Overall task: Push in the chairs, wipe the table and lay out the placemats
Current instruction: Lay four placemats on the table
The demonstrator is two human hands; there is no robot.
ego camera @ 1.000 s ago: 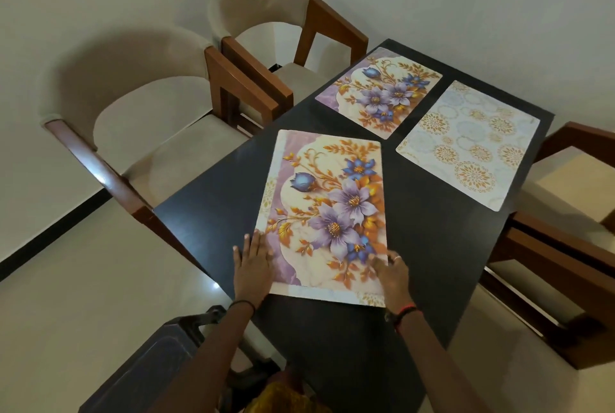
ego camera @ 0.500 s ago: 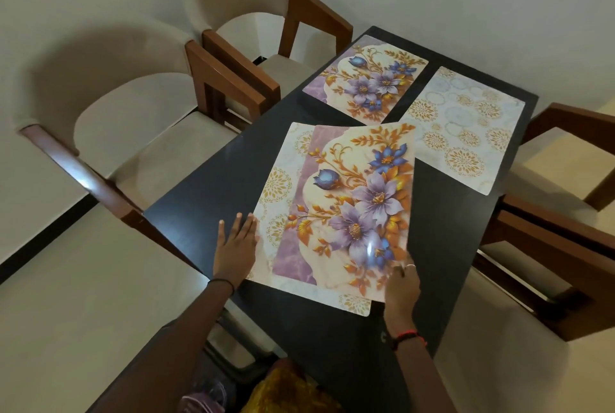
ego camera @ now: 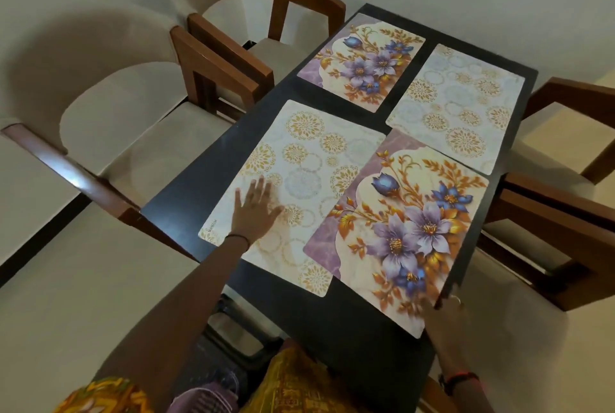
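**Desk clearance: four placemats, chairs along both long sides.**
Bare desk (ego camera: 349,329) shows at the near end and in a strip along the left edge. Only narrow gaps part the far floral placemat (ego camera: 361,61), the far patterned placemat (ego camera: 456,106) and the near pair. The near floral placemat (ego camera: 409,233) overlaps the near patterned placemat (ego camera: 309,159), where the left grip (ego camera: 256,209) lies flat. Left chair armrests (ego camera: 226,56) meet the left edge; right chair arms (ego camera: 545,213) stand just beside the right edge.

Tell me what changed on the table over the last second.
The right hand slid the near flowered placemat rightward off the circle-patterned placemat, still gripping its near edge; the two overlap slightly. The left hand now presses flat on the uncovered patterned one. The far flowered placemat and far patterned placemat stayed put.
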